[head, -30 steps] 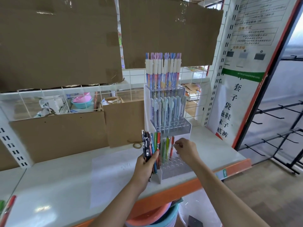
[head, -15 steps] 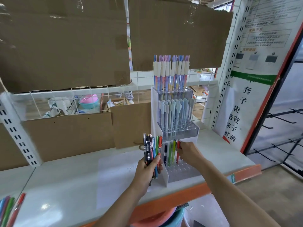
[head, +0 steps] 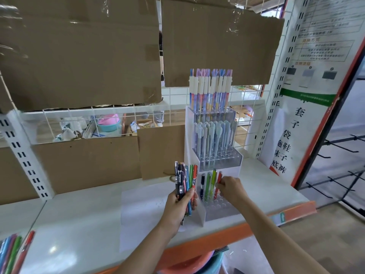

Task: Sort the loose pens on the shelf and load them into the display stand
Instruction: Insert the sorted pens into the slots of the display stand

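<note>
My left hand [head: 180, 204] grips a bunch of pens [head: 184, 180], fingers curled round their lower barrels, the bunch upright just left of the stand [head: 212, 155]. My right hand [head: 231, 187] pinches a red pen [head: 218, 182] near its top; the pen stands in the bottom tier of the stand, at the right end of a short row beside two green pens [head: 210, 184] and a dark pen [head: 202, 184]. Holes in front of this row are unfilled. The middle tier holds pale blue pens [head: 214, 139]; the top tier holds white-capped pens [head: 209, 91]. The stand sits on the white shelf [head: 79, 224], near its front edge. More loose pens [head: 13, 252] lie at the shelf's far left. Cardboard sheets [head: 79, 56] hang on the wire grid behind.
</note>
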`<action>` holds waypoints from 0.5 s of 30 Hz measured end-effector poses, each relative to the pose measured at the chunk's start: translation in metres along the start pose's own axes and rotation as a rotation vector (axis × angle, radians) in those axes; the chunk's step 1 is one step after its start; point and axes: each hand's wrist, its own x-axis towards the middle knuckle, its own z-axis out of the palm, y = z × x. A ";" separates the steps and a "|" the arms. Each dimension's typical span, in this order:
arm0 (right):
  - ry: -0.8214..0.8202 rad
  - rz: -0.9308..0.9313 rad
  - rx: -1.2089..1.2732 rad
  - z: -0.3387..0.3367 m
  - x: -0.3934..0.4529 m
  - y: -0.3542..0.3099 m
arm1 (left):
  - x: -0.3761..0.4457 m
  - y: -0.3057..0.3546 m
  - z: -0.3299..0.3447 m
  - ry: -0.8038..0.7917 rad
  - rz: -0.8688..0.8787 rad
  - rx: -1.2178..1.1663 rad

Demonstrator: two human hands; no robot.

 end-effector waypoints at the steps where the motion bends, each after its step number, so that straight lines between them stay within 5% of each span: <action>1: 0.003 0.000 -0.013 -0.002 -0.003 0.001 | 0.000 0.001 0.000 -0.001 -0.002 -0.007; 4: 0.084 -0.023 0.093 -0.006 -0.021 0.001 | 0.003 0.000 0.002 -0.003 -0.010 -0.016; 8: -0.077 -0.116 0.486 -0.007 -0.054 -0.017 | 0.002 -0.004 0.016 -0.055 -0.008 0.043; 15: 0.087 -0.144 0.368 -0.024 -0.046 -0.011 | 0.003 -0.015 0.018 0.020 -0.074 -0.021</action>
